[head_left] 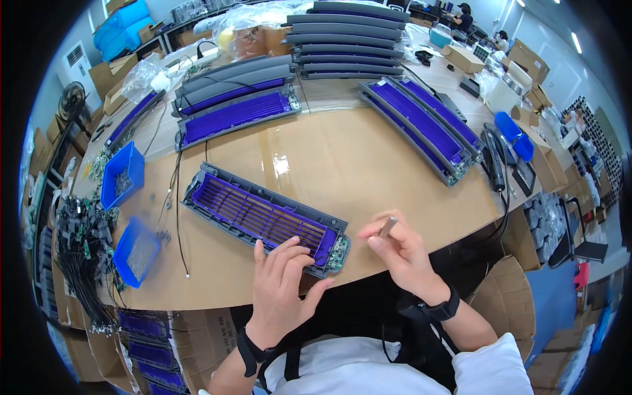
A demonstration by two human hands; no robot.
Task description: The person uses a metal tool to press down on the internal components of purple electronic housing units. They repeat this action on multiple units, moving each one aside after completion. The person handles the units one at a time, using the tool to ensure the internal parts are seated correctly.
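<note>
Lying aslant near the front edge of the cardboard-covered bench [322,151], a dark-framed purple grille housing [263,216] sits under my left hand [283,280], as I see it remotely through the head camera. Those fingers are loosely spread over its near rim, gripping nothing that I can make out. Just off the housing's right end, my right hand [403,253] pinches a short metallic-looking rod [388,226] between thumb and fingers, its exact kind too small to tell.

The exposed green circuit board [338,253] at that end worries me most: a slip of the rod could scratch it, and a hard push from the left palm could skid the housing, whose right end lies close to the bench edge. Whether a corner overhangs, I cannot tell.

Leftward, a black cable [177,197] trails just beside the housing, where a pivot could snag it; a wide swing might knock the blue bin [122,262] of small parts. Bare cardboard beyond the housing gives me room as far as the upper-left grille housings [237,118] and the slanted pair [418,122] at right, with a black corded tool [494,158] past them.
</note>
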